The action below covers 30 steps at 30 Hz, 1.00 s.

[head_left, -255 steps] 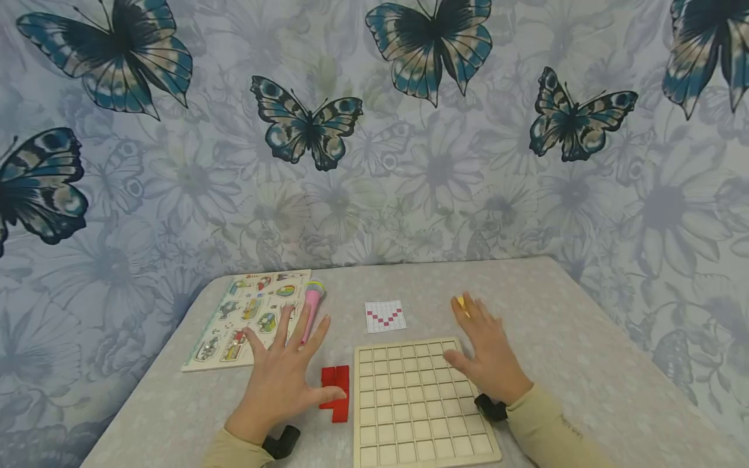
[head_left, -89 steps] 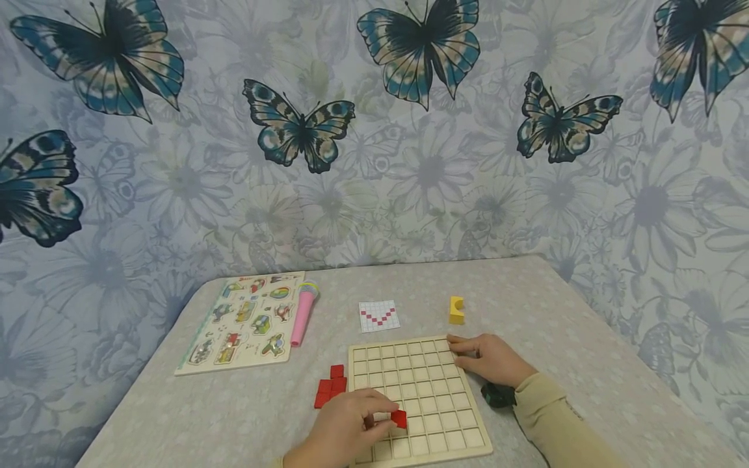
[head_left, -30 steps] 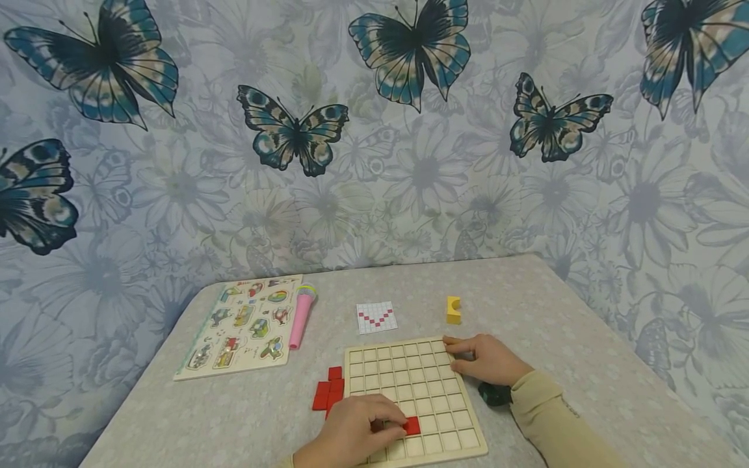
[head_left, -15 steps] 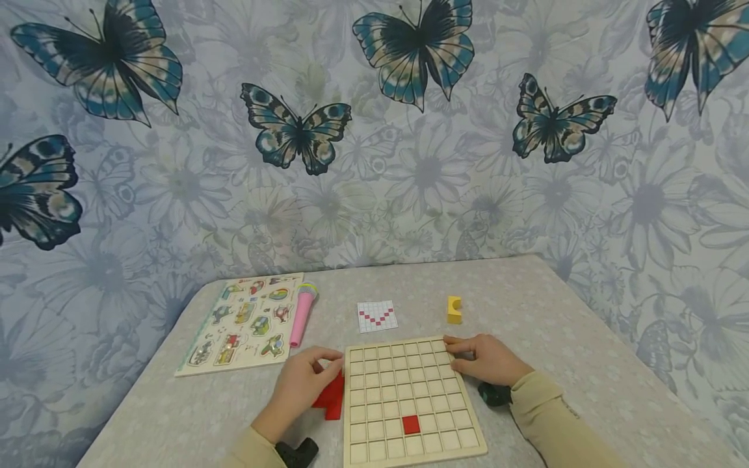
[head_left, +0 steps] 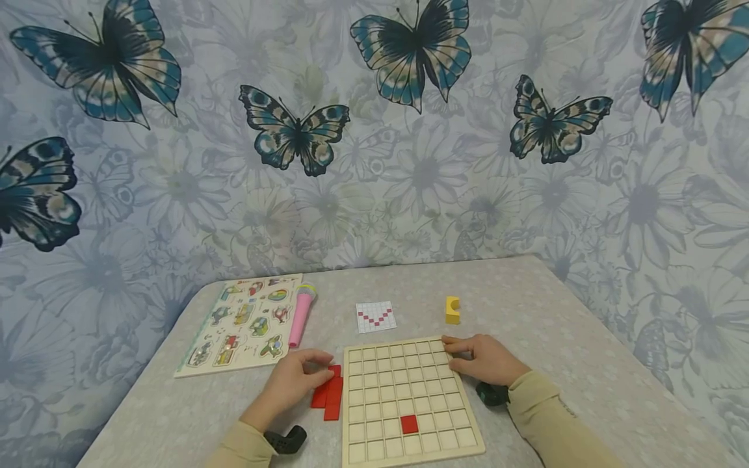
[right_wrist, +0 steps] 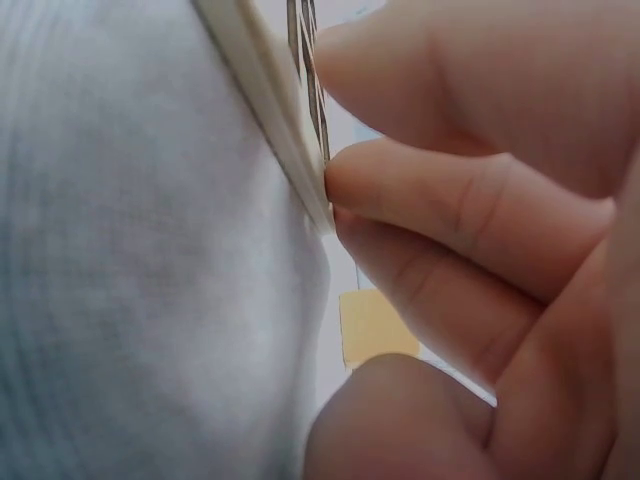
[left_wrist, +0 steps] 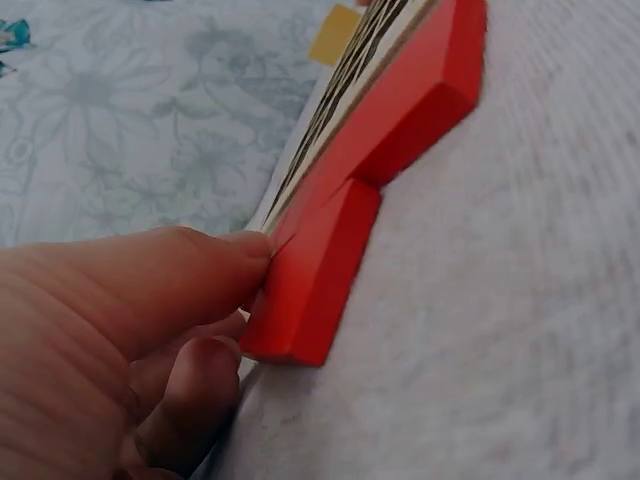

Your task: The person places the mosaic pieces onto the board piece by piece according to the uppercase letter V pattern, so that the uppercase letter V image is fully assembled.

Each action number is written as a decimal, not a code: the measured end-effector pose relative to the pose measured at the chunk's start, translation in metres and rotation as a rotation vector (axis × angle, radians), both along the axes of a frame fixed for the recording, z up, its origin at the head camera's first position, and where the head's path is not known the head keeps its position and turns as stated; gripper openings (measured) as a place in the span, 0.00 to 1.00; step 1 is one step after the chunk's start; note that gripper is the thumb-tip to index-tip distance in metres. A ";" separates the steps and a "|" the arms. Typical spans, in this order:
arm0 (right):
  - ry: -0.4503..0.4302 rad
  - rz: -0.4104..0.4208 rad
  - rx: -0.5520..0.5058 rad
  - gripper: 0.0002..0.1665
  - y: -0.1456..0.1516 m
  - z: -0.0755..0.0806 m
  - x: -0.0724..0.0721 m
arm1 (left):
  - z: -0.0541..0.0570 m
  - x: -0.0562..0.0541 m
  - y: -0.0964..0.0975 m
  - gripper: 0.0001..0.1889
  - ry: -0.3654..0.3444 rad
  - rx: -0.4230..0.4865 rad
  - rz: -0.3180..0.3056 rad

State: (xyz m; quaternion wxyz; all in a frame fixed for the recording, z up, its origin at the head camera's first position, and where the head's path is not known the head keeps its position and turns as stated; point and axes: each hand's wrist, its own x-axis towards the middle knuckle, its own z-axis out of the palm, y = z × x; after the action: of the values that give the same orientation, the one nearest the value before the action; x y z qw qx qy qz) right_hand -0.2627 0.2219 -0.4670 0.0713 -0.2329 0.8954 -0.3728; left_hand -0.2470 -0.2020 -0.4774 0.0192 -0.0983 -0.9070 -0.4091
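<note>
My left hand is over the small group of red square tiles, left of the wooden grid board. Its thumb and forefinger are curved, slightly apart, at the farthest tile. In the left wrist view the thumb tip touches the red tiles, which lie edge to edge; the other fingertips are partly hidden. One red tile sits in a cell near the board's front. My right hand holds the board at its far right corner, and the right wrist view has fingertips against the board's edge.
Behind the board lies a white card printed with a pink zigzag pattern on a grid. A yellow notched block stands right of it. To the left are a pink toy microphone and a picture puzzle board. Butterfly-patterned wallpaper rises behind the table.
My left hand has put a red tile in a cell near the board's front, let go and moved back left to the loose tiles. My right hand has stayed at the board's corner.
</note>
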 end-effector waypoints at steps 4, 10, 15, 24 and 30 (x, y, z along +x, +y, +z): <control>-0.015 -0.006 -0.004 0.25 -0.001 0.001 0.001 | 0.000 0.000 -0.002 0.10 0.016 -0.038 -0.016; -0.031 -0.019 -0.012 0.24 -0.002 0.001 0.001 | -0.002 0.001 0.001 0.09 0.022 -0.063 0.012; -0.029 -0.016 -0.018 0.24 -0.001 0.000 0.000 | 0.000 0.003 0.005 0.10 0.027 -0.063 0.033; -0.020 -0.018 -0.016 0.24 0.000 -0.001 0.000 | 0.000 0.002 0.006 0.10 0.049 -0.074 0.034; -0.010 -0.014 -0.007 0.24 -0.001 -0.001 0.000 | 0.001 0.003 0.007 0.12 0.057 -0.113 0.043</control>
State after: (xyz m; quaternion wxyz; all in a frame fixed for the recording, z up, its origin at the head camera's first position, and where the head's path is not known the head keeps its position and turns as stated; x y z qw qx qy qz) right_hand -0.2626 0.2211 -0.4682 0.0724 -0.2249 0.8952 -0.3778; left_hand -0.2443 -0.1945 -0.4759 0.0481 -0.0913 -0.9297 -0.3536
